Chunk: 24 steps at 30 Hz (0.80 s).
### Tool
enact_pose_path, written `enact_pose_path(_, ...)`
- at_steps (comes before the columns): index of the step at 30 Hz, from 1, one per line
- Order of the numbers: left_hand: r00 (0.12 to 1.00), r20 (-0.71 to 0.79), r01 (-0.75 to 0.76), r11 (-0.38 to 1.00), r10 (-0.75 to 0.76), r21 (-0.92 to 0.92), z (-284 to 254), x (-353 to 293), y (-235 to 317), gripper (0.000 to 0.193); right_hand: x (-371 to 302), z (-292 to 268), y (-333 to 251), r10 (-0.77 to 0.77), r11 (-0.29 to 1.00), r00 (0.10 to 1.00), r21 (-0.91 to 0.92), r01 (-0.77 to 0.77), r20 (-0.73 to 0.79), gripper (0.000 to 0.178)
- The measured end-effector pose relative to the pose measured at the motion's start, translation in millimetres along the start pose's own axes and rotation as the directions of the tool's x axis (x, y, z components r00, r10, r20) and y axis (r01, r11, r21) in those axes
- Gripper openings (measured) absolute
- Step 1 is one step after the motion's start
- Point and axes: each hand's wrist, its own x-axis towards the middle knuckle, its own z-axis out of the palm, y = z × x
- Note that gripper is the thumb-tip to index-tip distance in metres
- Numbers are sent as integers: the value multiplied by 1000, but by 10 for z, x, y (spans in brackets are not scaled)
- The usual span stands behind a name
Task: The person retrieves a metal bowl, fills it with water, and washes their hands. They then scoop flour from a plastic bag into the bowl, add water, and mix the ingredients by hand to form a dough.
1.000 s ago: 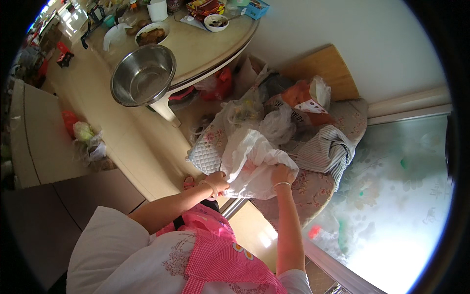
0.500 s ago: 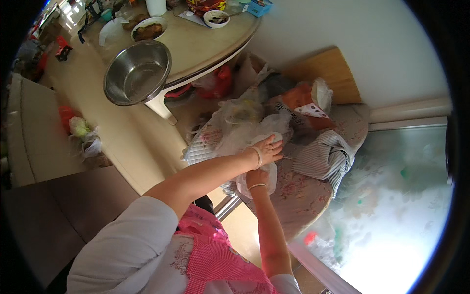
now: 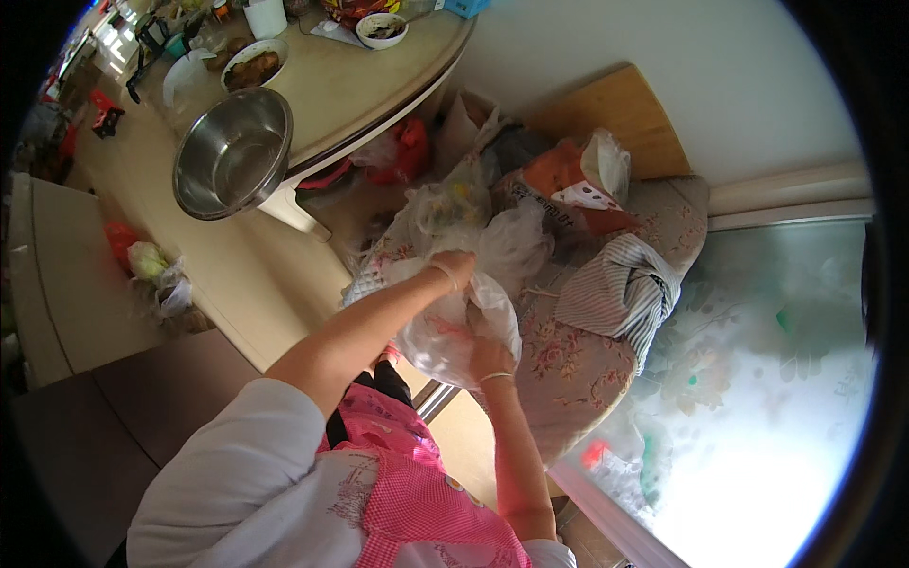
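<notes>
A thin, translucent white plastic bag (image 3: 431, 333) hangs between my hands at the near edge of the flower-patterned padded surface. My left hand (image 3: 454, 266) is closed on the bag's upper edge. My right hand (image 3: 491, 357) grips its right side lower down; some of its fingers are hidden by the plastic. Something pinkish shows faintly on or through the bag, too unclear to name. Just beyond my hands lie more crumpled clear plastic bags (image 3: 514, 248). To their right is a bundled grey-and-white striped cloth (image 3: 615, 292).
A large metal basin (image 3: 232, 156) sits at the edge of the round table (image 3: 379, 95), near a plate of food (image 3: 254, 68) and a small bowl (image 3: 382, 31). An orange-brown bag (image 3: 552, 170) lies before a wooden board (image 3: 620, 118). A frosted glass panel (image 3: 748, 322) stands right.
My left hand has gone from spread fingers over the plastic to a closed grip, moving left. The white bag now hangs more widely spread between both hands. The view has shifted slightly.
</notes>
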Motion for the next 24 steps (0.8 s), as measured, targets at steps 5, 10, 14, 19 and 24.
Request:
enact_pose_path(5, 958, -257, 38, 943, -129, -331, -353, -169, -124, 24, 260, -17, 730, -34, 962, 997, -274, 15, -64, 20)
enact_pose_path(10, 988, -130, 25, 918, -83, -397, -466, -580, 58, 33, 362, -596, 830, 158, 986, 987, 53, -156, -30, 31)
enact_pose_path(14, 969, -37, 147, 685, -246, -713, -331, -855, 74, 39, 503, -428, 810, 135, 977, 990, 175, -125, -42, 37)
enact_pose_path(19, 965, -90, 67, 566, -245, -822, -345, -1050, 177, 36, 452, -693, 303, 163, 986, 987, -28, -163, 0, 40)
enact_pose_path(24, 949, -150, 38, 574, -276, -818, -276, -1027, 264, 30, 481, -404, 90, 247, 948, 957, -244, -206, 153, 59)
